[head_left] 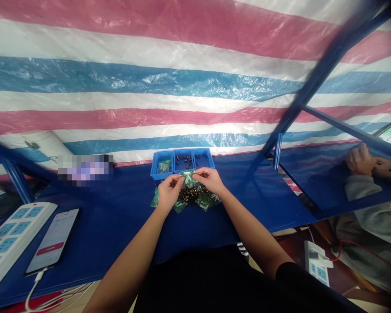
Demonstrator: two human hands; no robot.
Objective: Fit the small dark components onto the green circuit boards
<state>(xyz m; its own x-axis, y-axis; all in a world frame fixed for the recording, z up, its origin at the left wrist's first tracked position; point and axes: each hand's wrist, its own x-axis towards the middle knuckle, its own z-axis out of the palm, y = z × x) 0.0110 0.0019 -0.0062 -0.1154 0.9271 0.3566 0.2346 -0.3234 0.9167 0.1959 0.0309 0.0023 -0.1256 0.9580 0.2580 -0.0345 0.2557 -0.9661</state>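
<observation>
Between my two hands is a small clear plastic bag with green print. My left hand pinches its left side between thumb and fingers, and my right hand pinches its right side. Just below and behind it lies a pile of small dark, brassy metal parts, too small to name exactly. Similar green bags lie around that pile, partly hidden by my hands. Beyond them stand three joined blue bins. Green bags lie in the left bin, small dark metal parts in the middle one, and a few dark pieces in the right one.
On the blue table, a phone on a cable and a white power strip lie at left. Blue frame bars rise at right, before a striped sheet. Another person's hands rest at far right.
</observation>
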